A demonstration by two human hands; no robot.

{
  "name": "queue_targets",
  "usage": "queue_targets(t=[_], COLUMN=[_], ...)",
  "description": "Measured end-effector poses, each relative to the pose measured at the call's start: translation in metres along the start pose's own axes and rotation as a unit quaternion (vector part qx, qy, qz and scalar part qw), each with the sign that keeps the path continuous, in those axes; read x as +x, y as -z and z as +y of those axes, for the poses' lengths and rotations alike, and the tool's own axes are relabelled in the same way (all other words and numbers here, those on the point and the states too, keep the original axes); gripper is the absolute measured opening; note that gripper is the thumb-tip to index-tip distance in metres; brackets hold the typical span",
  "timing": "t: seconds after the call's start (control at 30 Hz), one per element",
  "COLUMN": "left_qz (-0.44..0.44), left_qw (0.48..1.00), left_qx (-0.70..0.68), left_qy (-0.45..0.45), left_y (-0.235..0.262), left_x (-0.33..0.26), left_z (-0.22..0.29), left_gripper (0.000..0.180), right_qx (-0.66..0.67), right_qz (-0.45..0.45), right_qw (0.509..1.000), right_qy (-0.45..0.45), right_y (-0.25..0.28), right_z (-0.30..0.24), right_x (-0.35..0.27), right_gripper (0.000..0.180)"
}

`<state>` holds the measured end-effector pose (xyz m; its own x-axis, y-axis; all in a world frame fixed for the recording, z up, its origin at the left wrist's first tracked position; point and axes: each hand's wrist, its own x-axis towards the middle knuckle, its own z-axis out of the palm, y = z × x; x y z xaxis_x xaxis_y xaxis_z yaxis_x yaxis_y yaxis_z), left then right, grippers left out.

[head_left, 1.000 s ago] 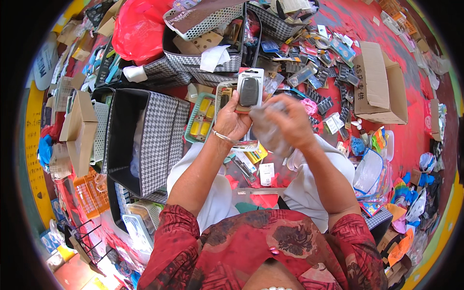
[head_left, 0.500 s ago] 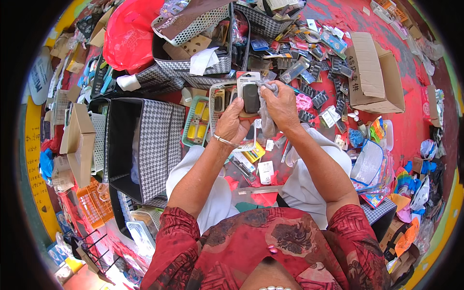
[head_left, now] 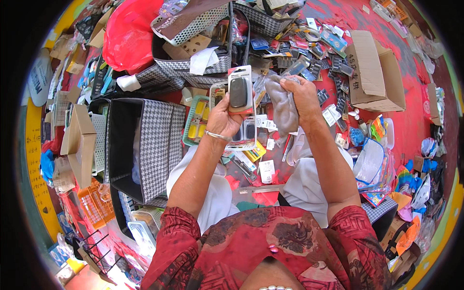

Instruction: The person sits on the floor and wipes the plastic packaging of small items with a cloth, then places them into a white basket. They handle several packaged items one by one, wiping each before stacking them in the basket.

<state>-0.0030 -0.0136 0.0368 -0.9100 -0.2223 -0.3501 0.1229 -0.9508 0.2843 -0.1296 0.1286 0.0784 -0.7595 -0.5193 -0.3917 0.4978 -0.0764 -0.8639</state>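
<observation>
Far to the left of the left hand, a yellow band (head_left: 36,164) carries dark written characters, too small to make out. Nearer, a houndstooth-patterned fabric bin (head_left: 162,145) shows its black inside. Just left of the left hand sits a green basket (head_left: 187,126) of moulded plastic, yellow packages lying in it. The left forearm slants up and inward, a pale bracelet (head_left: 217,136) round the wrist; the left hand (head_left: 224,121) is clamped on a blister pack (head_left: 240,92). The pack rises beyond those fingers, clear plastic over a dark rounded piece, its card red and white at the top with lettering too small to read. Beneath the left hand is a white basket (head_left: 254,137), and nearer the person, between the forearms, a white card (head_left: 266,172) bears small dark print. Right of the pack and apart from it, a crumpled grey cloth (head_left: 282,106) hangs from the right hand (head_left: 302,96), thumb and fingers pinched on it; that forearm leans inward. Well right of the right hand, a brown cardboard carton (head_left: 367,67) gapes open, large dark characters running down its side
</observation>
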Motion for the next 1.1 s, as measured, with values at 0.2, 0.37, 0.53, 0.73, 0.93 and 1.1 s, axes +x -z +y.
queue_targets(t=[0.2,0.37,0.53,0.73,0.93,1.1], left_qz=[0.021,-0.051,-0.077,-0.072,0.015,-0.098], left_qw=[0.996,0.992,0.957,0.942,0.919,0.933], left_qx=[0.088,0.110,0.279,0.324,0.391,0.345], left_qy=[0.022,0.019,0.018,0.054,0.046,0.035], left_y=[0.010,0.006,-0.013,-0.011,0.000,-0.006], left_x=[0.004,-0.001,-0.010,-0.010,-0.005,-0.011], left_z=[-0.015,-0.012,-0.010,-0.012,-0.013,-0.007], left_gripper=[0.033,0.030,0.060,0.056,0.052,0.055], right_qx=[-0.308,-0.452,-0.516,-0.499,-0.547,-0.608], right_qz=[0.051,0.022,-0.004,0.084,-0.170,0.064], right_qw=[0.897,0.792,0.754,0.757,0.716,0.657], right_qy=[0.314,0.411,0.408,0.413,0.400,0.442], right_y=[-0.023,-0.035,-0.028,-0.018,-0.031,-0.005], right_z=[0.014,0.037,0.027,0.013,0.029,0.017], right_x=[-0.008,-0.018,-0.011,0.000,-0.015,0.009], right_gripper=[0.016,0.011,0.012,0.012,0.010,0.008])
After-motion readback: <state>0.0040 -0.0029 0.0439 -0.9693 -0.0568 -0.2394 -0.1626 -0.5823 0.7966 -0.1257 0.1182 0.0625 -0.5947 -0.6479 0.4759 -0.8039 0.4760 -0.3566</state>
